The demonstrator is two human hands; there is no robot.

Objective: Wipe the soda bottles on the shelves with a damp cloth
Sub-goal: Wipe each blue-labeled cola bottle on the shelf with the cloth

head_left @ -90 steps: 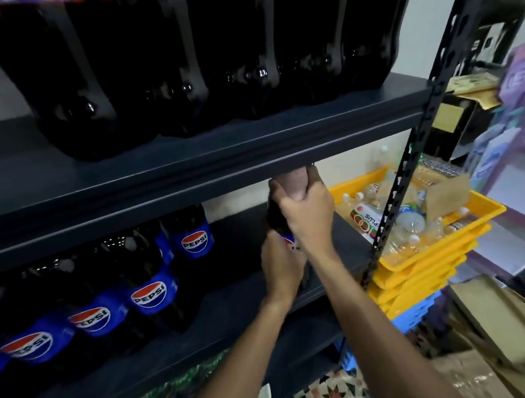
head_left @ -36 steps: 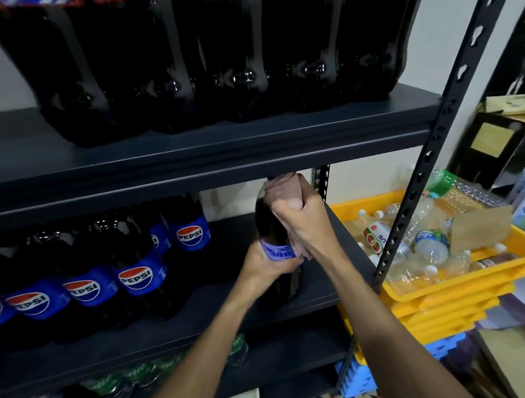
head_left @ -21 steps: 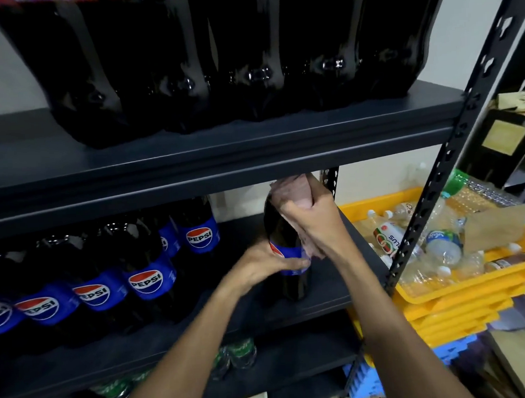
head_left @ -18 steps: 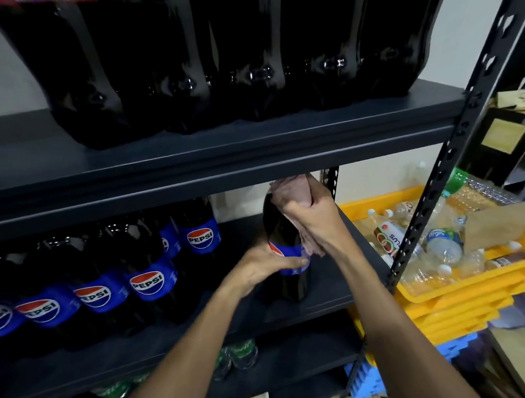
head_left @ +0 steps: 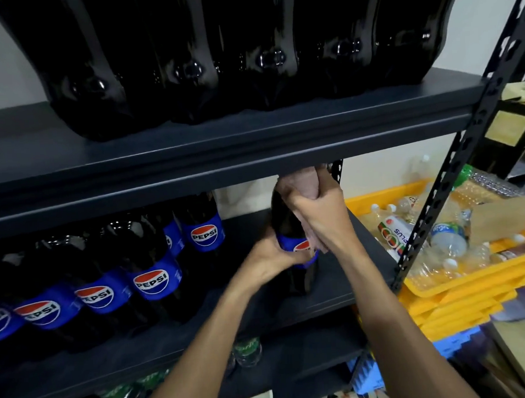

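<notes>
Head view, middle shelf (head_left: 327,302), right end: one Pepsi bottle (head_left: 288,228) stands upright, apart from the row of Pepsi bottles (head_left: 151,274) to its left. Grip: left hand (head_left: 273,256) curled round the blue label; right hand (head_left: 323,217) clutching a pinkish cloth (head_left: 301,186) pressed over the neck. Adjacent: yellow trays (head_left: 461,295), stacked, holding clear plastic bottles.

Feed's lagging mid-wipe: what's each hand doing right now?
Left hand: grips the dark plastic Pepsi bottle around its middle.
Right hand: clutches the pinkish cloth against the bottle's neck.
</notes>
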